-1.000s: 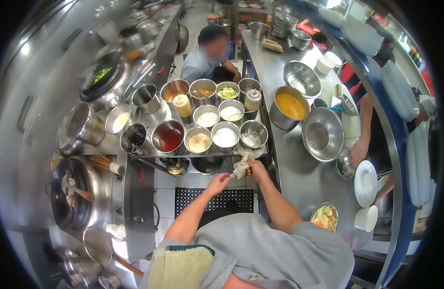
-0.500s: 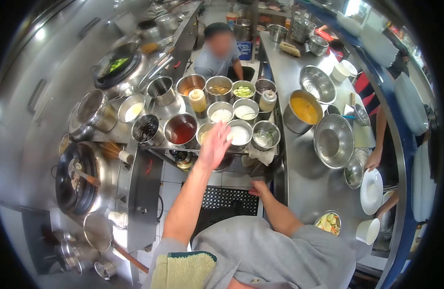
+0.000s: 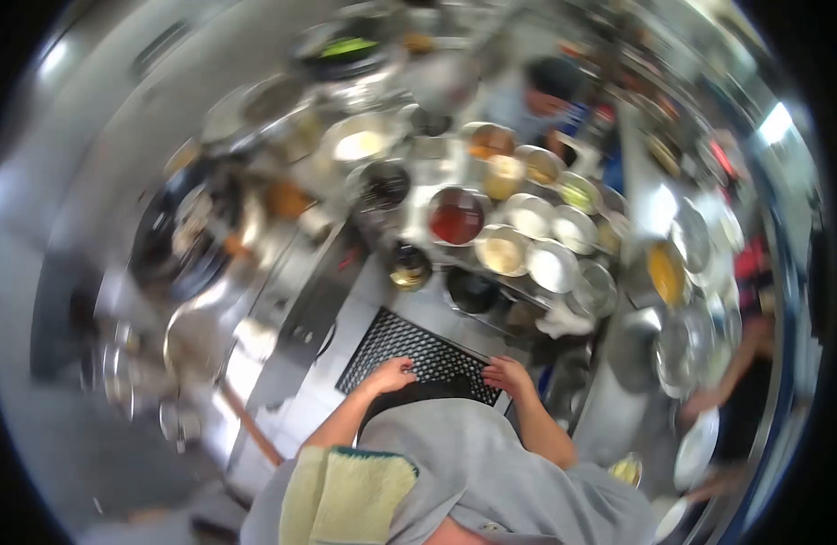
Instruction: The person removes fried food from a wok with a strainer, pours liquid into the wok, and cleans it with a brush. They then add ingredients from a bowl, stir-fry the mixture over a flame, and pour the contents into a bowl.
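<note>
In front of my waist, above the black perforated floor mat (image 3: 418, 350), both hands are held low and apart. My left hand (image 3: 391, 374) has loosely bent fingers and holds nothing I can see. Nothing shows in my right hand (image 3: 507, 375) either, and its fingers are slightly apart. Ahead of them stand metal containers, among them one of red liquid (image 3: 456, 216), one of white contents (image 3: 553, 266) and one of pale contents (image 3: 503, 250). A yellowish towel (image 3: 346, 498) lies over my left side.
Two woks, one with green food (image 3: 348, 47), the other (image 3: 187, 232) with a ladle, stand left. A long wooden handle (image 3: 250, 424) slants near my left arm. A crouching person (image 3: 527, 104) is beyond the containers; another person's arm (image 3: 732, 372) reaches in at right beside bowls.
My left hand has come down from over the containers to my waist. My right hand stays low. The view has turned left and is blurred.
</note>
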Tool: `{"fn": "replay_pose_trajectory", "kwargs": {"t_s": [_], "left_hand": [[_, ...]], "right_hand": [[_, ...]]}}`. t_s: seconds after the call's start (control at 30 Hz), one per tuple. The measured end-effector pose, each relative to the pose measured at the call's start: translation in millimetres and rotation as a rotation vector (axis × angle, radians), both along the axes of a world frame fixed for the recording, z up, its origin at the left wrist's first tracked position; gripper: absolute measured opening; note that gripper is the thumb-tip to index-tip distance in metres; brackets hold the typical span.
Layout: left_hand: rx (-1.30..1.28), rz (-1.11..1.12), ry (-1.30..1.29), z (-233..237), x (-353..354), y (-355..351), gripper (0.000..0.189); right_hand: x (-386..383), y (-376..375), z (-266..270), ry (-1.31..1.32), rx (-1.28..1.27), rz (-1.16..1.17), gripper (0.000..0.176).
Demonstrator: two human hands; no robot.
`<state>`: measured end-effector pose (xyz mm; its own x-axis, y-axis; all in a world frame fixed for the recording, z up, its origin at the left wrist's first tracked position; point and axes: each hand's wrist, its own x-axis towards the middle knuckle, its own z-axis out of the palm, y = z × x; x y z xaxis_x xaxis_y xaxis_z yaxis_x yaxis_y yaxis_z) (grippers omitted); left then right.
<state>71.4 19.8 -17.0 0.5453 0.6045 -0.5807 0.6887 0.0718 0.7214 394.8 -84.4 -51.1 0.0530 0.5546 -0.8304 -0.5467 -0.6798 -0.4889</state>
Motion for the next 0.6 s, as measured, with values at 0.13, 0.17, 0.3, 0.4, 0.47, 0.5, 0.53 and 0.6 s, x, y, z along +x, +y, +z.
{"fn": "replay_pose_trajectory", "kwargs": {"t_s": [0.13, 0.17, 0.3, 0.4, 0.47, 0.5, 0.53, 0.6], "left_hand": [[-0.473, 0.558, -0.425, 64, -100, -23, 0.043], [-0.474, 0.642, -0.515, 83, -113, -16, 0.041], [-0.186, 0.704, -0.748, 102, -131, 27, 0.042], [-0.092, 0.635, -0.978, 141, -116, 53, 0.043], [-0.311, 0.572, -1.236, 179, -112, 52, 0.044], [-0.257, 0.528, -1.223, 190, -114, 49, 0.044], [-0.202, 0.493, -1.215, 194, -121, 42, 0.045], [-0.146, 0.573, -1.179, 180, -143, 27, 0.048]], "right_hand": [[-24, 53, 131, 0.755, 0.652, -0.342, 0.065], [-21, 74, 155, 0.813, 0.697, -0.475, 0.072], [-109, 210, 253, -0.353, 0.995, 0.633, 0.069], [-218, 276, 363, 0.388, 1.419, 0.707, 0.107], [-248, 305, 419, 1.116, 1.662, 0.52, 0.108], [-247, 308, 444, 1.236, 1.733, 0.433, 0.107], [-240, 312, 453, 1.328, 1.818, 0.442, 0.107], [-223, 323, 464, 1.425, 1.92, 0.479, 0.108]]}}
